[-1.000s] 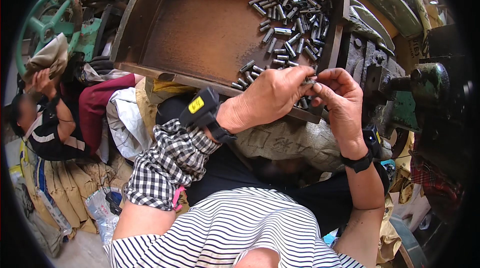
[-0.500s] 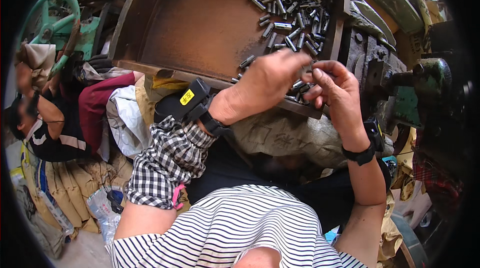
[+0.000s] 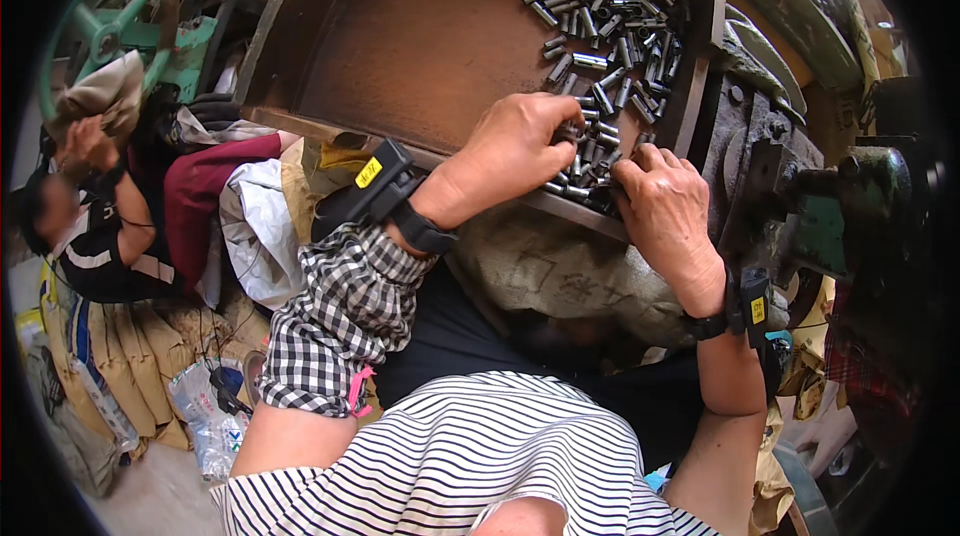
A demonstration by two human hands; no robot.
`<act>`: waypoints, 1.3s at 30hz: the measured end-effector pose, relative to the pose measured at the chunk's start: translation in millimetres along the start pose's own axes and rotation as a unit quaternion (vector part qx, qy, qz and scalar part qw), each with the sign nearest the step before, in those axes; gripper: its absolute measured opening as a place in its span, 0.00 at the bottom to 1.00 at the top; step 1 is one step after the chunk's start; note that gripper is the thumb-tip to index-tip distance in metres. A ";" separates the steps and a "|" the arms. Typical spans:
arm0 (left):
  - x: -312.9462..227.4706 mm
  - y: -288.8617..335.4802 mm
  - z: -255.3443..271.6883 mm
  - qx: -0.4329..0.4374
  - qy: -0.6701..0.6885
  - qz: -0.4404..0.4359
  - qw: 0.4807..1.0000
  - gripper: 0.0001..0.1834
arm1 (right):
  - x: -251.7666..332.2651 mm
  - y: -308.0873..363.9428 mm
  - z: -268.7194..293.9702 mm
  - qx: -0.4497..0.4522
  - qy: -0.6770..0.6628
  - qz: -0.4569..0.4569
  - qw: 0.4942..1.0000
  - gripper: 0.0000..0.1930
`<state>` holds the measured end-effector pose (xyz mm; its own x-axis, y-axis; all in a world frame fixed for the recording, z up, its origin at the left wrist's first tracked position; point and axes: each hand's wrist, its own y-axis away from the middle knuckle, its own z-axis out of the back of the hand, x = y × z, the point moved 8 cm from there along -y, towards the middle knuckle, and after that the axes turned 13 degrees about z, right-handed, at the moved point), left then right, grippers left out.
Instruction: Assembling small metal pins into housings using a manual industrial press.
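A shallow wooden tray [image 3: 400, 46] lies in front of me. Short shiny metal tubes [image 3: 640, 21] are heaped along its right side and down to its near right corner. Over the near edge my left hand [image 3: 510, 151] is closed, with a dark metal tube [image 3: 567, 133] pinched between thumb and forefinger. My right hand [image 3: 665, 201] reaches into the near right corner, fingers bent down among the tubes. Its fingertips are pressed together, and what they hold, if anything, is hidden. A small gap with loose tubes separates the two hands.
Dark, greasy machinery [image 3: 755, 156] stands right of the tray. A grey sack [image 3: 540, 266] hangs below its near edge. At left, another person [image 3: 120, 221] works by a green handwheel [image 3: 105, 31] with a cloth. Stacked tan sacks [image 3: 125, 366] lie at lower left.
My hands, close together above the tray's near edge before, have moved apart. My right hand has turned palm down and lowered into the tubes; my left has drawn slightly left.
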<state>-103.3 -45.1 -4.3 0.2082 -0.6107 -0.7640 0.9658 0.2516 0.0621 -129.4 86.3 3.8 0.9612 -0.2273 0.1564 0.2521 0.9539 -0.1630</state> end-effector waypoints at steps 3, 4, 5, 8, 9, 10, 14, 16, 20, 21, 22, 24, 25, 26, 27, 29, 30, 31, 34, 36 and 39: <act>-4.6 0.2 -7.9 -0.012 -0.111 -0.007 0.994 0.10 | 0.9 3.6 8.4 -0.035 -0.033 -0.002 0.999 0.05; -7.1 -0.2 -10.9 -0.013 -0.164 -0.014 0.986 0.10 | 1.9 5.3 13.3 -0.061 -0.054 0.003 0.997 0.07; -9.3 -0.6 -13.7 -0.014 -0.216 -0.022 0.976 0.10 | 1.9 7.3 13.7 -0.062 -0.054 0.003 0.997 0.07; -7.4 -6.4 -23.8 0.000 -0.260 -0.029 0.965 0.10 | -1.8 13.9 18.4 -0.106 -0.121 -0.003 0.987 0.10; -8.3 -6.5 -25.0 0.001 -0.260 -0.032 0.965 0.10 | -3.1 14.9 20.3 -0.123 -0.148 -0.009 0.981 0.11; -8.5 -6.3 -23.7 -0.008 -0.260 -0.028 0.965 0.09 | -4.4 15.8 22.4 -0.140 -0.175 -0.014 0.975 0.11; -7.6 -7.6 -26.9 -0.014 -0.279 -0.039 0.959 0.08 | -1.5 13.6 23.7 -0.141 -0.174 -0.004 0.975 0.11; -10.6 -6.5 -25.6 -0.018 -0.260 -0.046 0.964 0.08 | -10.6 18.7 23.6 -0.179 -0.245 -0.084 0.949 0.11; -16.9 -2.2 -14.5 -0.073 -0.161 -0.100 0.979 0.09 | -28.7 23.3 28.2 -0.207 -0.299 -0.126 0.923 0.11; -21.9 -1.7 -11.8 -0.072 -0.162 -0.101 0.979 0.09 | -38.2 28.3 12.7 -0.207 -0.464 -0.196 0.839 0.10; -13.5 -5.4 -15.1 0.020 -0.021 -0.015 0.999 0.09 | -40.7 33.1 -4.0 -0.199 -0.610 -0.258 0.722 0.09; -13.5 -4.5 -18.5 0.111 0.120 0.070 0.984 0.10 | -42.3 35.5 -2.9 -0.169 -0.611 -0.277 0.722 0.07; -13.1 -2.6 -22.6 0.162 0.210 0.119 0.957 0.11 | -41.0 35.2 -4.3 -0.166 -0.633 -0.274 0.705 0.07; -11.1 0.2 -29.0 0.211 0.297 0.165 0.916 0.12 | -39.6 34.6 -5.5 -0.163 -0.654 -0.272 0.687 0.06; -8.8 0.0 -30.2 0.211 0.296 0.166 0.917 0.12 | -39.7 34.5 -4.7 -0.164 -0.655 -0.271 0.686 0.06; -1.3 0.5 -36.7 0.226 0.332 0.178 0.898 0.11 | -41.8 37.6 -7.0 -0.165 -0.655 -0.300 0.674 0.06; -0.7 0.7 -38.0 0.227 0.333 0.177 0.898 0.11 | -42.7 38.2 -8.7 -0.165 -0.654 -0.301 0.674 0.06; -0.2 1.0 -39.8 0.231 0.374 0.186 0.879 0.11 | -45.4 37.1 -6.4 -0.186 -0.636 -0.277 0.695 0.06; -2.0 1.5 -40.5 0.226 0.448 0.198 0.842 0.11 | -46.5 36.5 -0.5 -0.207 -0.617 -0.268 0.711 0.06; -2.7 1.1 -39.5 0.217 0.480 0.199 0.826 0.11 | -48.2 39.0 -2.4 -0.210 -0.615 -0.282 0.706 0.07; -3.0 1.9 -43.1 0.230 0.525 0.216 0.791 0.11 | -51.5 41.1 -7.6 -0.226 -0.638 -0.277 0.682 0.08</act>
<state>-108.8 -10.4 -29.5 0.5238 0.4785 -0.7047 0.8440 -0.1799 0.5052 -167.7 135.8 -18.4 -0.1036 0.1037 0.9892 0.8232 0.5670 0.0268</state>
